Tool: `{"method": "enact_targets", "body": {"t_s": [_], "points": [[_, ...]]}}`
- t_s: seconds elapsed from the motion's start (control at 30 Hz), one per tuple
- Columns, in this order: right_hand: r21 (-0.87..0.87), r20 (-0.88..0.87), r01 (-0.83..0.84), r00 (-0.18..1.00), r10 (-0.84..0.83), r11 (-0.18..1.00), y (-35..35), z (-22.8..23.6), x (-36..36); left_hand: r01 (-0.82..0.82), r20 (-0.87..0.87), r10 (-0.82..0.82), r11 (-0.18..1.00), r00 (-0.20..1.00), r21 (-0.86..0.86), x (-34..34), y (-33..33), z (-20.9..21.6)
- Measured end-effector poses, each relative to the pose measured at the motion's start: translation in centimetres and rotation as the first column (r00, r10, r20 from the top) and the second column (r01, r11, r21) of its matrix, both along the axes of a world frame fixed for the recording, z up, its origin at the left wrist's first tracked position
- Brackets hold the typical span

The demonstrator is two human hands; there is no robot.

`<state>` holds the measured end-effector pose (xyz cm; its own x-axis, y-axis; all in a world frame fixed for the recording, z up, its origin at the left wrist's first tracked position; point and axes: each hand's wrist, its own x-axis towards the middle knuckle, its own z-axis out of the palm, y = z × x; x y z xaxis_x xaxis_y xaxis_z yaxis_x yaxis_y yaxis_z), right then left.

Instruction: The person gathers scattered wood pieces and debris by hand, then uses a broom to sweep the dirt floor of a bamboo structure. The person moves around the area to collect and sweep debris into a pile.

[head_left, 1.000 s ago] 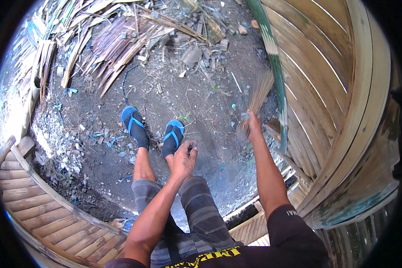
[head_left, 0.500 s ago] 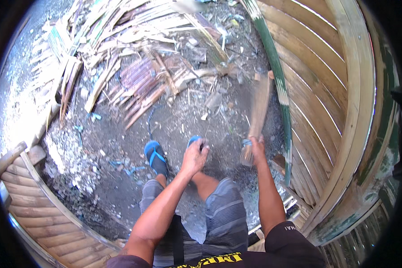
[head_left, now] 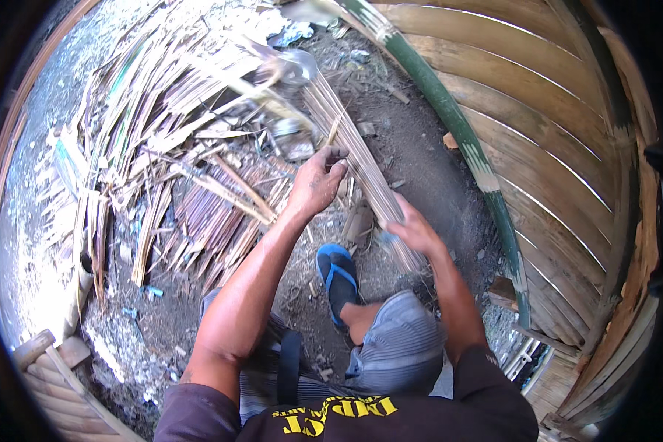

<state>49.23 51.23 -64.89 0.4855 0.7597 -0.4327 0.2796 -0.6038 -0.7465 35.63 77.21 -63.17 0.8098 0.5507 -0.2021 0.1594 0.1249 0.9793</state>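
A stick broom (head_left: 350, 147), a bundle of thin pale ribs, slants up from the centre toward the top of the view, its far end blurred. My right hand (head_left: 412, 230) grips the bundle near its lower end. My left hand (head_left: 315, 180) is higher on it, fingers curled against its left side. Below the hands, my foot in a blue flip-flop (head_left: 337, 280) stands on dark dirt ground (head_left: 420, 158). My grey striped shorts and dark shirt fill the bottom edge.
A heap of split bamboo strips and dry leaves (head_left: 162, 169) covers the ground on the left. A green bamboo pole (head_left: 464, 147) and a curved wall of bamboo slats (head_left: 567, 162) run along the right. Bamboo slats (head_left: 51, 376) stand at lower left.
The view has swung forward toward the debris heap. The broom has risen from beside my right leg to the front of me, and my left hand has come up onto it.
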Motion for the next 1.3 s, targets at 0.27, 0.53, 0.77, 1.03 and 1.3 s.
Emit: {"method": "enact_targets", "body": {"t_s": [0.27, 0.53, 0.77, 1.03, 1.3], "points": [[-0.021, 0.225, 0.723, 0.676, -0.701, 0.690, 0.5, -6.4, 7.8, 0.212, -0.178, -0.179, 0.958, 0.968, 0.192, -1.4, 2.3, 0.9], [0.183, -0.027, -0.157, 0.986, 0.165, 0.970, 18.9, -6.2, 7.0, 0.121, -0.065, -0.109, 0.971, 0.992, 0.208, -1.9, 3.1, 1.5], [-0.083, -0.071, 0.471, 0.876, -0.477, 0.878, 18.1, -3.7, 6.3, 0.152, -0.238, -0.054, 0.896, 0.970, 0.418, -8.9, 7.5, 2.6], [0.315, -0.026, -0.205, 0.974, 0.224, 0.927, 31.2, -6.2, 4.1, -0.045, -0.142, 0.109, 0.918, 0.984, 0.395, -8.5, 8.9, 1.9], [0.132, 0.141, 0.423, 0.887, -0.439, 0.897, 27.6, -4.4, 8.0, -0.002, -0.262, 0.113, 0.921, 0.959, 0.390, -10.6, 10.2, 2.7]]}}
